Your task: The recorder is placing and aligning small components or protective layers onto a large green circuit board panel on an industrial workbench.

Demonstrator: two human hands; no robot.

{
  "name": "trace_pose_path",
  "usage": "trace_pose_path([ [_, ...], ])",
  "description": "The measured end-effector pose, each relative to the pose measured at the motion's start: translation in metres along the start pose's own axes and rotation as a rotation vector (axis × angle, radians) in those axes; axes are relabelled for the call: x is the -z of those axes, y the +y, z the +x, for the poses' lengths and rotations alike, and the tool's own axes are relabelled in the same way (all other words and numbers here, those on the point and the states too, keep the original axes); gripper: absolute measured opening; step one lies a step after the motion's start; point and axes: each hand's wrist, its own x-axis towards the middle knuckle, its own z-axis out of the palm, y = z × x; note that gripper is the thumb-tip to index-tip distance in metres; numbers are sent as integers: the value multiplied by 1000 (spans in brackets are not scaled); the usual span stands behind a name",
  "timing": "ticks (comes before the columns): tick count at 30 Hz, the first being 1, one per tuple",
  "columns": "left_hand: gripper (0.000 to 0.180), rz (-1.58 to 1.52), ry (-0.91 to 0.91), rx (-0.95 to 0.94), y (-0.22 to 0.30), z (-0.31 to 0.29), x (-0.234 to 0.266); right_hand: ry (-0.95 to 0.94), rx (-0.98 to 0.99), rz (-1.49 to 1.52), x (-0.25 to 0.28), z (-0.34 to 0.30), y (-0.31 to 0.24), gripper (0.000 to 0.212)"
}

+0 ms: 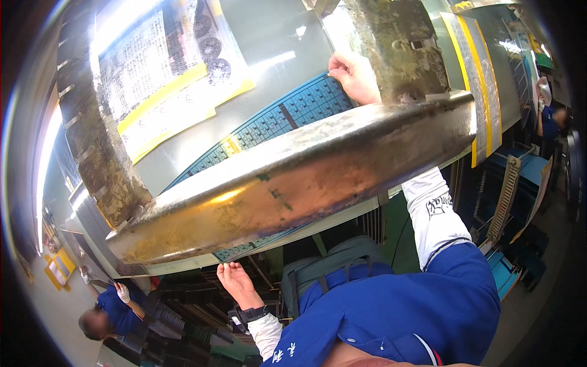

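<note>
A large blue printed circuit board panel (263, 127), covered in rows of small dark marks, lies on a pale green glossy surface. A thick worn metal bar hides its middle. My right hand (356, 76) reaches under the bar and has its thumb and fingers closed on the panel's far right corner. Close to the surface's front edge, my left hand (237, 282) pinches the panel's near left corner between thumb and fingertips. A small yellow patch (232, 145) shows on the panel.
The scuffed metal bar (293, 180) crosses above my work, joined to uprights on both sides. Printed sheets edged with yellow tape (162, 85) lie at the back left. Dark slotted racks (507, 189) stand at right. One co-worker (113, 309) is at lower left, another (551, 121) far right.
</note>
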Motion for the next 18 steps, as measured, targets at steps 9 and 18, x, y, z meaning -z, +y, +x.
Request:
trace_pose_path([
  [9,17,0,-5,5,1,1,4,-89,-52,-114,2,-4,-22,9],
  [18,17,3,5,6,1,2,5,-64,-104,-162,21,-12,-78,11],
])
